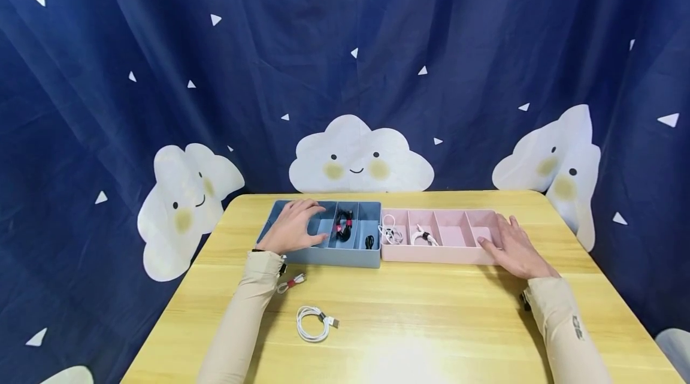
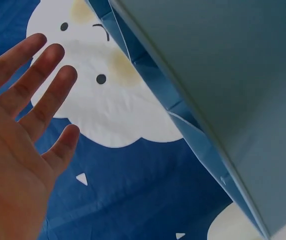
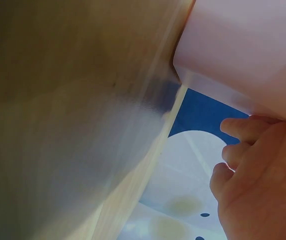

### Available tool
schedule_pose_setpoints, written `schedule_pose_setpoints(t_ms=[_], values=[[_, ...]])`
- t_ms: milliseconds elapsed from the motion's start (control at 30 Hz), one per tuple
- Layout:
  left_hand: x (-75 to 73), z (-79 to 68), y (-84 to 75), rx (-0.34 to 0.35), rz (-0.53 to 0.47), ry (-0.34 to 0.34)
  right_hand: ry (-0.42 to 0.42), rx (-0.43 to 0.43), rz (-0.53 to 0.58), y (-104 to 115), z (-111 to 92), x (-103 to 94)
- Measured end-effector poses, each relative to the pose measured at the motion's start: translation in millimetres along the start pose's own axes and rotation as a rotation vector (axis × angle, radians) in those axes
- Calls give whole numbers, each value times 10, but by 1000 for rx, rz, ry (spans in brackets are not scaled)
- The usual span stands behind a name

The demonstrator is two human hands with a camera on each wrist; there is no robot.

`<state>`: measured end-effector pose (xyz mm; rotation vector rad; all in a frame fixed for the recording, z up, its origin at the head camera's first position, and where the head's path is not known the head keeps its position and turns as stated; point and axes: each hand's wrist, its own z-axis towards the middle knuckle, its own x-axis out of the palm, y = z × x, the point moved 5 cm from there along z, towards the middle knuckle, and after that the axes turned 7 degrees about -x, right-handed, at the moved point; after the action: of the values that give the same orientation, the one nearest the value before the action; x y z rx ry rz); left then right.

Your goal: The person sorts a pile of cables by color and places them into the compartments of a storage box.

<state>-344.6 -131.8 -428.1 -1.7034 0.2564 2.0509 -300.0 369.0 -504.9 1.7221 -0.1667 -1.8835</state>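
My left hand [image 1: 293,228], fingers spread and thumb apart, is over the left part of a blue divided organizer box [image 1: 334,258]. In the left wrist view the fingers [image 2: 48,107] are held off the box's side. My right hand [image 1: 517,252] grips the right end of a pink divided organizer box [image 1: 436,254], thumb over the end compartment and fingers along the outside. In the right wrist view the bent fingers [image 3: 240,137] lie against that end; the thumb is hidden. Black bundled cables [image 1: 344,225] lie in the blue box, white cables [image 1: 424,235] in the pink one.
A coiled white USB cable [image 1: 312,324] lies on the wooden table [image 1: 431,312] in front of the boxes. A small white cable with a red tie [image 1: 291,283] is beside my left wrist. A dark blue curtain [image 1: 345,72] with clouds hangs behind the table's back edge.
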Motion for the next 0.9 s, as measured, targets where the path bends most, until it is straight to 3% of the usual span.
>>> schedule_pose_setpoints(t_ms=[400, 900], values=[[-115, -228, 116, 9, -33, -105, -10, -8, -1, 2, 21, -36], [-114, -559, 242, -15, -74, -139, -8, -7, 3, 10, 6, -21]])
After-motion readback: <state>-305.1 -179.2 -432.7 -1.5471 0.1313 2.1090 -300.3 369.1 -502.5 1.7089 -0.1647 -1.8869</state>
